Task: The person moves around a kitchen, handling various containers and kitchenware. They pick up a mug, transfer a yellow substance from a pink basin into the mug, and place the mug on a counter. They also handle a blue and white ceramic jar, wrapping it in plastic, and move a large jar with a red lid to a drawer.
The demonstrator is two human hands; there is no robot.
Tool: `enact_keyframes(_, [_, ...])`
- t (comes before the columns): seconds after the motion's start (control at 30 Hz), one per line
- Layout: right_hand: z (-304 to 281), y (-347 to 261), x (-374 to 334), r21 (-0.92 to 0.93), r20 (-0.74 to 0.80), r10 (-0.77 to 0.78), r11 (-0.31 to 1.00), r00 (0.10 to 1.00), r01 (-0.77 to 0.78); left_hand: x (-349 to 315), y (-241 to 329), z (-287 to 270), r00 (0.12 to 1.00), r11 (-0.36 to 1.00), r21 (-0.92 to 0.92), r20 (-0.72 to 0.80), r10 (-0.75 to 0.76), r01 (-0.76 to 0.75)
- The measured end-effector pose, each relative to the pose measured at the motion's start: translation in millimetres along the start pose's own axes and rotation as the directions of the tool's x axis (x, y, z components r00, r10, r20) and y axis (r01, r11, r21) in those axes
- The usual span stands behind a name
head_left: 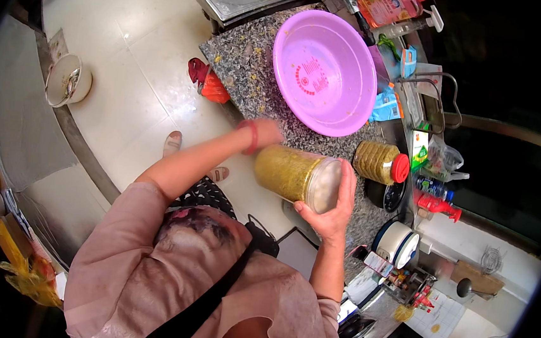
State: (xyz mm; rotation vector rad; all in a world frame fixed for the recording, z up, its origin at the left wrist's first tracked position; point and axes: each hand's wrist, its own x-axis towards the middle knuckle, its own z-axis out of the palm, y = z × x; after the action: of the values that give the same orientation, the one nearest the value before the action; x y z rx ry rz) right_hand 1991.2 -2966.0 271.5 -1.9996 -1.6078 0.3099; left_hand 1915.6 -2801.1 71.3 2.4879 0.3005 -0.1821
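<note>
A large clear jar [286, 170] full of yellow, crumbly-looking stuff is tilted on its side in front of my body. My right hand [333, 215] grips its pale lid end, thumb on the near side and fingers along the far side. My left hand [265, 134], with a red band at the wrist, is beside the jar's base; motion blurs its fingers, and I cannot tell whether it touches the jar. Just beyond, a wide purple basin [335, 79] rests on the speckled stone counter [245, 52]. A second jar [374, 162] with a red cap and similar yellow contents is to the right.
A steel sink [252, 2] with yellow bits stands at the top. A red bag [213, 88] hangs by the counter's edge. Bottles and packets line the wall, near a white rice cooker [397, 242]. A white bucket [69, 81] stands on the tiled floor at left.
</note>
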Motion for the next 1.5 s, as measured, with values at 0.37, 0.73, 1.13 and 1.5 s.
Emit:
enact_keyframes(0.37, [21,-4,-12,-0.024,-0.048,0.063,0.998,0.997,-0.065,-74,43,-35,0.916,0.314,-0.88,-0.396,-0.07,-0.356])
enact_keyframes(0.73, [24,3,-53,0.036,-0.029,0.273,0.962,0.962,-0.272,-66,55,-12,0.986,0.036,-0.992,-0.122,-0.117,-0.118])
enact_keyframes(1.13, [24,-12,-46,-0.001,-0.122,0.107,0.994,0.987,-0.108,-70,12,26,0.893,-0.71,-0.674,0.425,-0.148,0.203])
enact_keyframes(1.5, [55,-84,13,-0.08,0.219,-0.036,0.995,0.975,0.055,-139,4,4,0.996,-0.898,-0.431,0.034,0.087,0.093])
